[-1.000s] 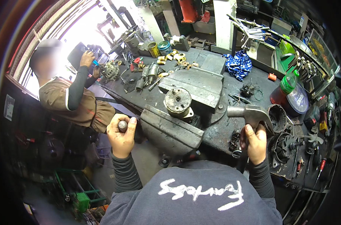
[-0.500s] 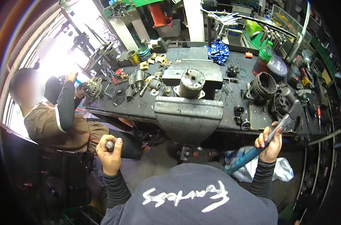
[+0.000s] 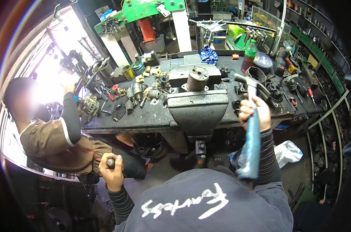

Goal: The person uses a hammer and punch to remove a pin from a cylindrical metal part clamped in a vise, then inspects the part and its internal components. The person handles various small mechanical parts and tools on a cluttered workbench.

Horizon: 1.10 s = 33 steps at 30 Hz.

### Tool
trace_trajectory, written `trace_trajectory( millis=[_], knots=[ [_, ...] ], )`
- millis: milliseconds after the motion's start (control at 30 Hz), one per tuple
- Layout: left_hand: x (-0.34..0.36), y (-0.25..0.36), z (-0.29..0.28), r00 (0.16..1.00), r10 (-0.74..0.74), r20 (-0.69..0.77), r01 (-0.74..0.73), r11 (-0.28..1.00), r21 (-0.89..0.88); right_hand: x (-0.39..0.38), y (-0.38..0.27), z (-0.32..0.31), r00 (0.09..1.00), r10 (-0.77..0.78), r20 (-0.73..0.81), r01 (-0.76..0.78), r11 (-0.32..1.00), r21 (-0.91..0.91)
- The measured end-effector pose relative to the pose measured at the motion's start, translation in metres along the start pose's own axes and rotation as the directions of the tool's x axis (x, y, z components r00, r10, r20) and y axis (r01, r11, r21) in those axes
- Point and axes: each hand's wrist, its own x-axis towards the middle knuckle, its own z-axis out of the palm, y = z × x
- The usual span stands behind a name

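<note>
taking the middle of the view as the clock's centre, our left hand [image 3: 111, 172] is between seven and eight o'clock, its fingers curled tight round a rod [image 3: 111, 163], the thumb pressed along the side and the rod's round end poking up. our right hand [image 3: 256, 112] is at three, its fingers wrapped round a hammer [image 3: 252, 135] close below the head. the head sits between two and three, its claw turned toward four, while the blue handle hangs toward six, blurred at the end.

both tools are apart from the cylinder [image 3: 197, 79], which stands upright at one o'clock between the jaws of the vise [image 3: 198, 106], an ear of its flange showing on either side of its foot. we cannot tell how firmly it is clamped.

on our bench [image 3: 148, 114] we see bushings [image 3: 140, 79] at eleven, motor parts [image 3: 137, 92] at ten, an alternator [image 3: 90, 105] at nine, a blue bag [image 3: 209, 56] at one and a green-topped bottle [image 3: 249, 54] between one and two. a co-worker [image 3: 48, 143] in brown is between eight and nine. a white bag [image 3: 289, 152] lies between three and four.
</note>
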Motion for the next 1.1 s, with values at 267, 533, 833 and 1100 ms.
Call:
trace_trajectory(
  millis=[267,533,833,1100],
  knots=[
    [-0.013,-0.009,-0.020,0.997,-0.058,-0.054,0.053,0.995,-0.090,0.002,0.026,0.022,0.996,0.068,0.050,-0.064,0.994,-0.086],
    [-0.012,-0.009,-0.018,0.995,-0.071,-0.064,0.065,0.993,-0.099,0.026,0.058,0.028,0.988,0.151,-0.024,-0.153,0.961,-0.229],
    [-0.006,-0.005,-0.009,0.997,-0.035,-0.065,0.030,0.997,-0.077,0.033,0.052,0.018,0.999,0.016,-0.042,-0.020,0.996,-0.090],
    [0.000,-0.010,0.000,1.000,-0.014,-0.013,0.013,0.997,-0.079,0.028,0.019,0.013,0.996,0.026,0.081,-0.029,0.999,0.035]
  ],
)
